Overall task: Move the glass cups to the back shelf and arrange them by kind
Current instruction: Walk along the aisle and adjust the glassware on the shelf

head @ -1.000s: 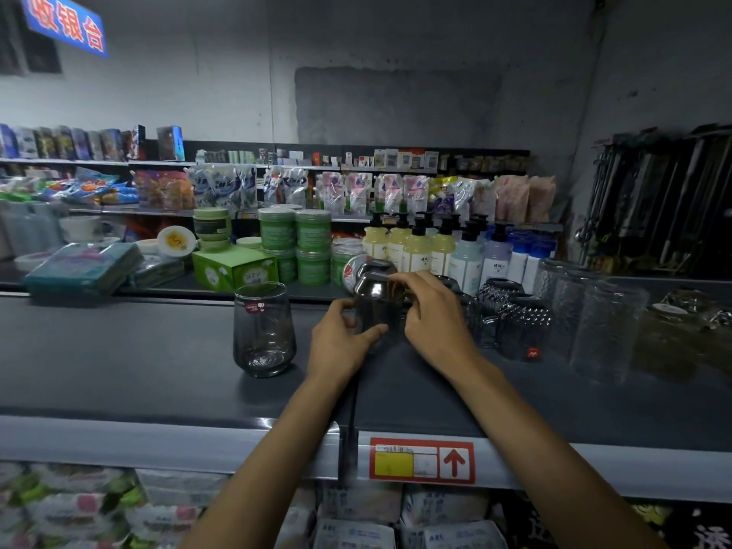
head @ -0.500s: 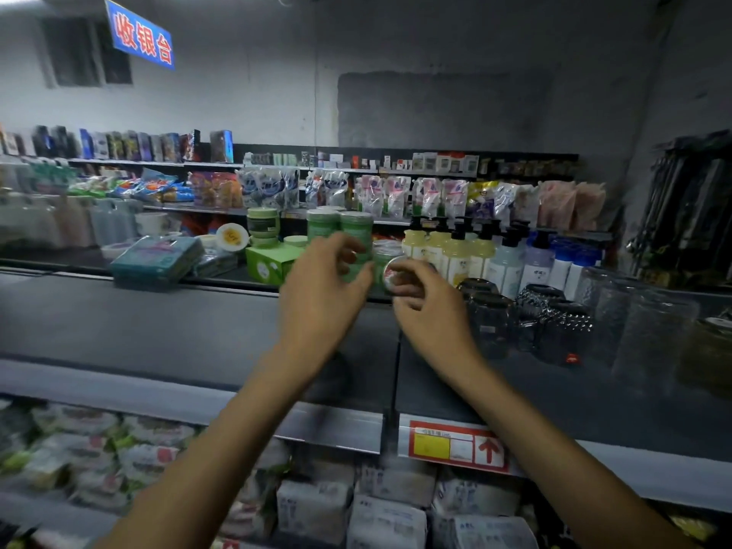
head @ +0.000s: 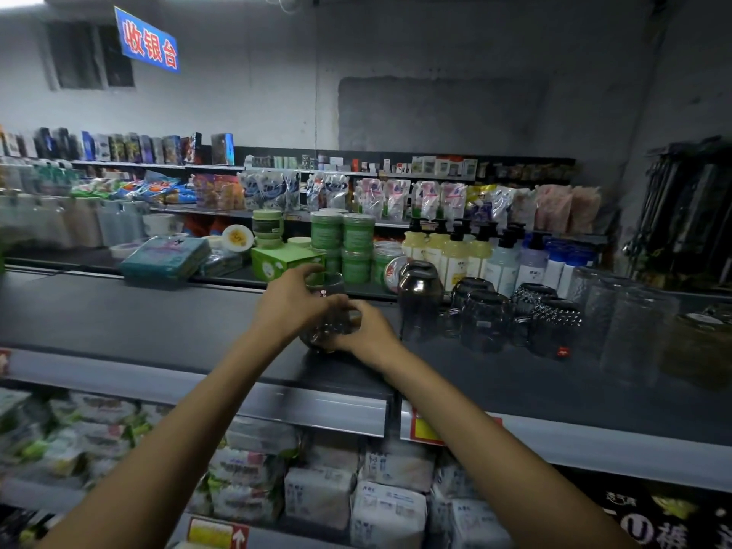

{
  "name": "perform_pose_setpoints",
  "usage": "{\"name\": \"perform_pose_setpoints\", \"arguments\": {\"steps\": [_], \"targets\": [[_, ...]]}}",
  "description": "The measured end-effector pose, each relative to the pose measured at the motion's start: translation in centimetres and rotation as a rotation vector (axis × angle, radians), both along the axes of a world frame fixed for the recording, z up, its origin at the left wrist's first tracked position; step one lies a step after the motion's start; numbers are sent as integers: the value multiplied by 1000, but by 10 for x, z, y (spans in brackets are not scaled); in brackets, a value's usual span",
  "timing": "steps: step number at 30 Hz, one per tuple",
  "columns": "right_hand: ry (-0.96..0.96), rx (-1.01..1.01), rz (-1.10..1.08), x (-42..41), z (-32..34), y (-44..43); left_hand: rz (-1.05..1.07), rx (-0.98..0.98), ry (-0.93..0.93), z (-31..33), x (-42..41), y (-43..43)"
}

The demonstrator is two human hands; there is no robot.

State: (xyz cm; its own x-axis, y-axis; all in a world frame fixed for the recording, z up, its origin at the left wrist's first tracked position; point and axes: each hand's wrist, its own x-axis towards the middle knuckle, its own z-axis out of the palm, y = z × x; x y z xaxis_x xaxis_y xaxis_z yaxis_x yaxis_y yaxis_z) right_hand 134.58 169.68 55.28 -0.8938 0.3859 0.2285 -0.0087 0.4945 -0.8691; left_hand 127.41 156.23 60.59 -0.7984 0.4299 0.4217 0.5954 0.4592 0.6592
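Note:
A smoky round glass cup [head: 330, 322] stands on the dark shelf top [head: 158, 322] at the centre, held from both sides. My left hand [head: 291, 301] curls round its upper left side; my right hand [head: 366, 330] grips its lower right. Just to the right, a stack of similar smoky cups [head: 420, 301] stands mouth down. Further right are dark ribbed cups [head: 481, 318], studded dark cups [head: 552, 322] and tall clear textured glasses [head: 630, 330]. The held cup's base is hidden by my fingers.
Behind the shelf top stand green jars [head: 342, 243], a green box [head: 285, 261], pump bottles [head: 467, 251] and a teal pack [head: 166, 257]. Packaged goods [head: 317, 493] fill the shelf below. An amber glass item [head: 701, 346] sits at far right.
The single smoky cup, standing alone at the left a second ago, is now gripped by both hands beside the stacked cups. My right hand left the stack. The camera turned left.

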Motion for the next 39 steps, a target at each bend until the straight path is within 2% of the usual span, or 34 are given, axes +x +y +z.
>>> {"name": "perform_pose_setpoints", "arguments": {"steps": [4,7,9,12,14,18,22,25,30,39], "targets": [[203,-47,-22,40,17,4,-204,466,-432,7,24,-10],[316,-143,-6,76,30,12,-417,721,-683,5,44,-10],[349,-262,-16,98,37,19,-535,827,-804,-1,56,-2],[358,-324,-61,130,51,32,-621,824,-883,-14,67,10],[367,-308,-81,146,59,42,-635,705,-848,-23,68,18],[394,-138,-107,160,64,58,-744,329,-617,-28,70,29],[373,56,-112,158,56,66,-778,148,-392,-28,69,39],[334,184,-131,147,46,71,-742,81,-324,-34,64,44],[348,197,-131,131,32,76,-672,16,-205,-44,58,53],[335,90,-140,123,14,77,-662,29,-258,-54,50,59]]}}
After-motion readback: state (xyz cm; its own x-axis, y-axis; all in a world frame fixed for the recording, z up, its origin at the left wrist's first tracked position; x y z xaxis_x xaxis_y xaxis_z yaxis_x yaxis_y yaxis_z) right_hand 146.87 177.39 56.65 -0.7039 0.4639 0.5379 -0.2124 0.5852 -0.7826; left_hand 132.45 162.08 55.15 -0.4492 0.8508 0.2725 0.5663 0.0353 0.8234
